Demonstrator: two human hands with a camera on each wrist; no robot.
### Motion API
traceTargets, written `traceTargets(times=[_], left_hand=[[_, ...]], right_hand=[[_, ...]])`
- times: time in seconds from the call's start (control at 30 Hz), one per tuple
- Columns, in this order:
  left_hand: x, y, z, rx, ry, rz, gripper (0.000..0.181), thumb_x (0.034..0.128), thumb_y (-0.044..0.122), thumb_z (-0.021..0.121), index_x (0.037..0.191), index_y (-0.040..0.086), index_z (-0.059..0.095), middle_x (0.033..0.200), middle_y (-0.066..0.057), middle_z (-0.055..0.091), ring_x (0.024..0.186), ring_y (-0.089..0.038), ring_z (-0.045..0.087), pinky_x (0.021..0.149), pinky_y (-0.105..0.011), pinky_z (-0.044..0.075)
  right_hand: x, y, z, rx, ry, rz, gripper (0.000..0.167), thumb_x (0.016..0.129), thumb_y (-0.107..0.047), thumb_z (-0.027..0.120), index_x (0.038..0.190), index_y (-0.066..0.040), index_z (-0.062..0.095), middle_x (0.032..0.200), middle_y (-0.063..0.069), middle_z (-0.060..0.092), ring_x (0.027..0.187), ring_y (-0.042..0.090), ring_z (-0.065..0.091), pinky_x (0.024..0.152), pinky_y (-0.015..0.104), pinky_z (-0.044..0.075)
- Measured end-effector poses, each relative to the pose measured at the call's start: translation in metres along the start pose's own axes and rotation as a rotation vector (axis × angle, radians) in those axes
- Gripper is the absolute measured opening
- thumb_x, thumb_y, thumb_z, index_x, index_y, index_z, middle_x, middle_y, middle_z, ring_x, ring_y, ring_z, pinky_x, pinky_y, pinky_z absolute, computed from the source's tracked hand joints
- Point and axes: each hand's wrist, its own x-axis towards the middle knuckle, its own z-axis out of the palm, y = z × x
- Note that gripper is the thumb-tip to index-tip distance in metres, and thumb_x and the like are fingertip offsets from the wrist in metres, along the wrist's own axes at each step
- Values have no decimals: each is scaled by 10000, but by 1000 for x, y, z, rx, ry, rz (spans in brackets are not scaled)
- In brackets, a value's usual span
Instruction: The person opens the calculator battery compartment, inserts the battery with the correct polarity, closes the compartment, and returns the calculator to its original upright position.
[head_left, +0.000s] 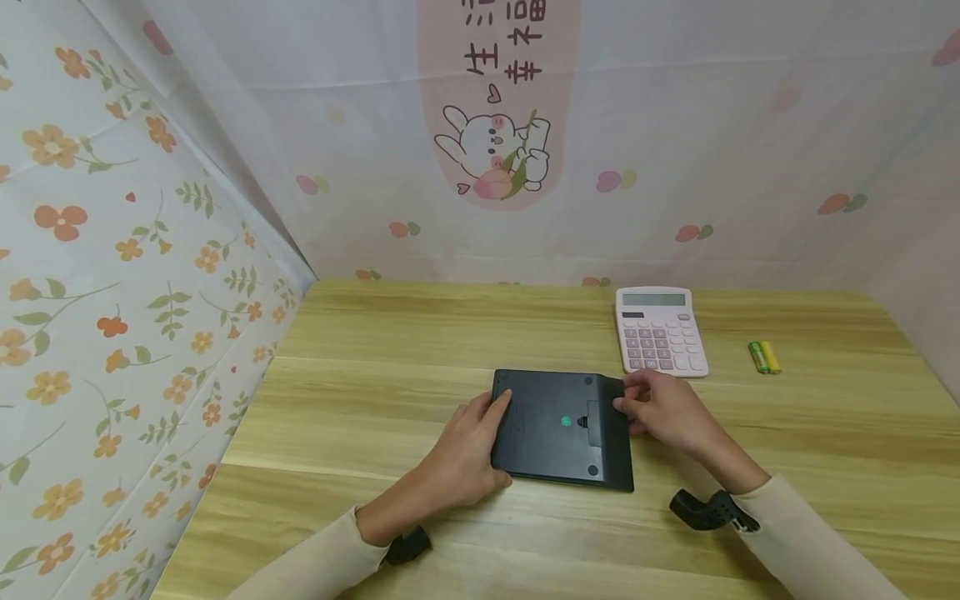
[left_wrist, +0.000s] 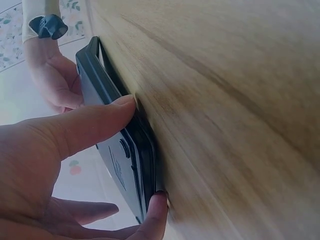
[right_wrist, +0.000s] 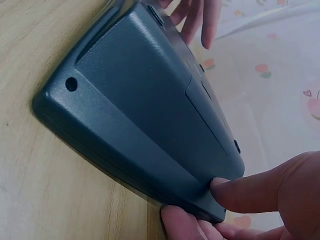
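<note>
A black calculator (head_left: pixel 543 425) lies face down on the wooden table, its back with battery cover (head_left: pixel 594 423), round feet and a small green sticker facing up. My left hand (head_left: pixel 468 450) grips its left end; in the left wrist view the thumb (left_wrist: pixel 107 117) lies against the side edge and a fingertip (left_wrist: pixel 157 202) touches near a corner. On the other end, my right hand (head_left: pixel 663 408) pinches the raised edge. The right wrist view has that thumb (right_wrist: pixel 245 195) on the back surface and the other fingers (right_wrist: pixel 182 222) at the edge underneath.
Behind my right hand a pink calculator (head_left: pixel 660 333) lies face up. Two batteries (head_left: pixel 764 357), green and yellow, lie side by side to its right. A printed curtain (head_left: pixel 360 167) hangs behind the table (head_left: pixel 360 400), and a floral cloth (head_left: pixel 135 333) hangs at the left.
</note>
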Motion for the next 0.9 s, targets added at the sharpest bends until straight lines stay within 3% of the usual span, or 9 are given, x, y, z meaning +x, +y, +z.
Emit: traceTargets(times=[0.27,0.9], left_hand=[[-1,0,-1,1,2,-6,1092,795,137,992,1687,-1,379,1636,-299,440,1417,-480,512,1121,-547,506],[0,-1,-2,1,-24,-23,1110,804,181,994,1701,17,360,1644,-292,443,1458,-471,475,1137,-554,493]], right_hand=[[2,0,-1,-106,43,-35,422,1012,-119,772,1303,154,634,1059,182,709,909,288,657,749,390,546],[2,1,1,-127,41,-54,464,993,-123,777,1319,175,637,1076,190,696,914,299,635,738,391,529]])
